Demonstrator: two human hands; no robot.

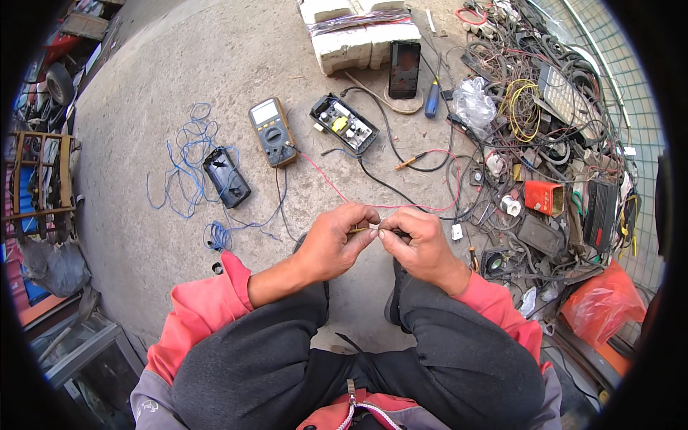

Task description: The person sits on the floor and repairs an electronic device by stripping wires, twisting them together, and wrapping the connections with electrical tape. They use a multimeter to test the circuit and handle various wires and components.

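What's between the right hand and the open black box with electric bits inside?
In the head view, a red wire and a black cable run between the right hand and the box, with grey concrete around them.

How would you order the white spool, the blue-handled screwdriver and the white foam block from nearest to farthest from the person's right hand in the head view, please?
1. White spool: nearest, to the right of the right hand and slightly ahead.
2. Blue-handled screwdriver: next, ahead.
3. White foam block: farthest, ahead and to the left.
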